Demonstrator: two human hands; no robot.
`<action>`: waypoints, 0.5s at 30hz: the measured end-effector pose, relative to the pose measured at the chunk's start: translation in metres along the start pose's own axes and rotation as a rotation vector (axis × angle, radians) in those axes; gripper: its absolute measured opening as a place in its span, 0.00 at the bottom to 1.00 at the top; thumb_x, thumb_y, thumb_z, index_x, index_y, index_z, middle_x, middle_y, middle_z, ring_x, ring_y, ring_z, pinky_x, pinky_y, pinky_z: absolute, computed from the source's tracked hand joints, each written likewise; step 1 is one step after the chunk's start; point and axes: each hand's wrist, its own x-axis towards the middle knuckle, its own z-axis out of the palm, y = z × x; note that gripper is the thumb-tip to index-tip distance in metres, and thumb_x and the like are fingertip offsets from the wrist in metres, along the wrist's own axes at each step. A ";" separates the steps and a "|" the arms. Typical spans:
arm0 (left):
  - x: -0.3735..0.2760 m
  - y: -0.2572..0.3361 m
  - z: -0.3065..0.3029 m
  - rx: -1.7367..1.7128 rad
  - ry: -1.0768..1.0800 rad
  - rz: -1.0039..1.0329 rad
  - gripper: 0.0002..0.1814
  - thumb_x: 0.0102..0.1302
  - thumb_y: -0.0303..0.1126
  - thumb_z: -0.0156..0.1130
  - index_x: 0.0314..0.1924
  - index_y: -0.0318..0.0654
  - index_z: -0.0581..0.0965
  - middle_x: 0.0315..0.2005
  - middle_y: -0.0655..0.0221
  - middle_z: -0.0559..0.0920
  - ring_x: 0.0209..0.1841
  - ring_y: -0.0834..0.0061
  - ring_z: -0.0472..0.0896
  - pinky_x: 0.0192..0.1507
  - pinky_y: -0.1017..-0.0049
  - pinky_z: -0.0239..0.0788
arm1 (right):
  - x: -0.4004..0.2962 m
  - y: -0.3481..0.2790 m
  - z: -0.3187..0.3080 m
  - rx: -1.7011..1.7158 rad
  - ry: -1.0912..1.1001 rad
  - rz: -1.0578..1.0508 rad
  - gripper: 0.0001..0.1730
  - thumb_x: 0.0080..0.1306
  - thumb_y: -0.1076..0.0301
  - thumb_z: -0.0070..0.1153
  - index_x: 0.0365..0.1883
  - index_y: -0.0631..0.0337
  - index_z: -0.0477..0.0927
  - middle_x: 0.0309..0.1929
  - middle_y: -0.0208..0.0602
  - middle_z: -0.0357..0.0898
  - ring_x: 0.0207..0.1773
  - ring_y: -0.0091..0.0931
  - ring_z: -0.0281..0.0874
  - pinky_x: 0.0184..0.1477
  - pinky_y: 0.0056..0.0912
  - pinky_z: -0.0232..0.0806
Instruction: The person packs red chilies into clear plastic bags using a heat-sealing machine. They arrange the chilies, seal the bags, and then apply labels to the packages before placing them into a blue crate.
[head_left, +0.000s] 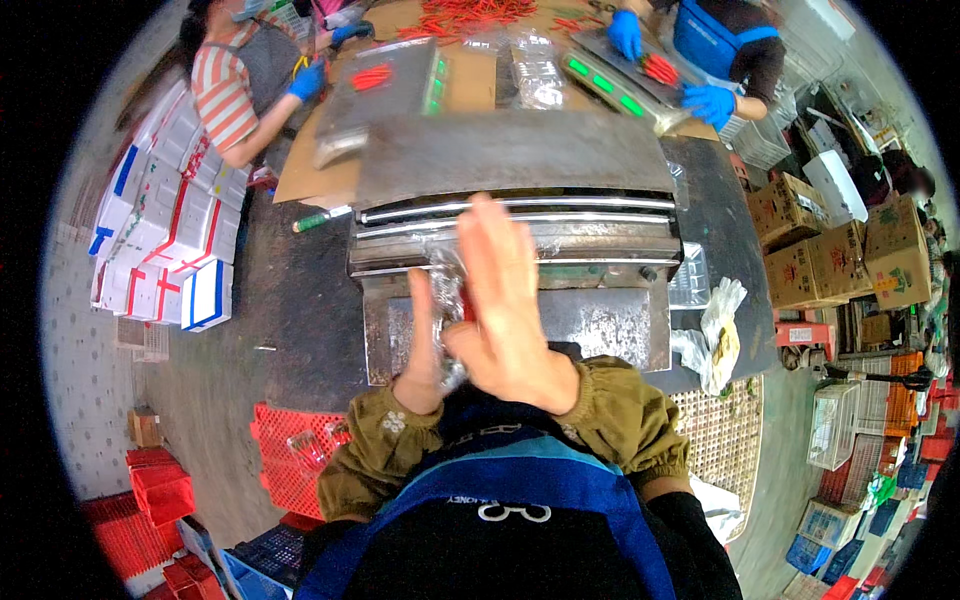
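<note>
A pack in clear film (450, 296) is tipped on its edge between my hands, with a bit of red showing. My left hand (421, 360) supports its left side. Flat and with fingers together, my right hand (499, 300) presses its right side, thumb at the near end; motion blurs it and hides most of the contents. Beneath them is a film-wrapping machine, with a worn metal plate (600, 322) nearest me and bright metal rollers (600, 218) beyond.
Red chillies (465, 15) are heaped at the table's far end. Two co-workers in blue gloves (709, 105) work by weighing scales (622, 94). A green-handled tool (311, 222) lies left, crumpled plastic bags (712, 337) right. A red crate (281, 480) holding clear packs stands lower left.
</note>
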 end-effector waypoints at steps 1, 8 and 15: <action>0.000 -0.003 0.002 -0.028 0.001 -0.001 0.40 0.66 0.66 0.31 0.66 0.42 0.58 0.61 0.57 0.65 0.61 0.59 0.66 0.59 0.59 0.61 | 0.002 -0.004 0.003 -0.064 -0.028 -0.016 0.38 0.59 0.59 0.46 0.65 0.71 0.55 0.67 0.58 0.50 0.70 0.49 0.46 0.68 0.53 0.33; 0.002 -0.006 0.005 -0.183 0.000 -0.043 0.43 0.63 0.69 0.31 0.66 0.43 0.59 0.61 0.56 0.65 0.61 0.58 0.66 0.60 0.59 0.60 | 0.001 0.008 0.010 -0.026 -0.032 -0.049 0.37 0.59 0.61 0.43 0.64 0.73 0.56 0.66 0.58 0.54 0.70 0.47 0.48 0.68 0.52 0.36; -0.010 0.009 -0.007 -0.598 -0.042 -0.055 0.46 0.60 0.72 0.32 0.66 0.44 0.58 0.62 0.55 0.63 0.61 0.57 0.65 0.61 0.58 0.59 | 0.003 0.010 -0.022 -0.112 0.037 -0.076 0.36 0.59 0.59 0.46 0.65 0.65 0.59 0.68 0.54 0.50 0.72 0.45 0.44 0.69 0.54 0.30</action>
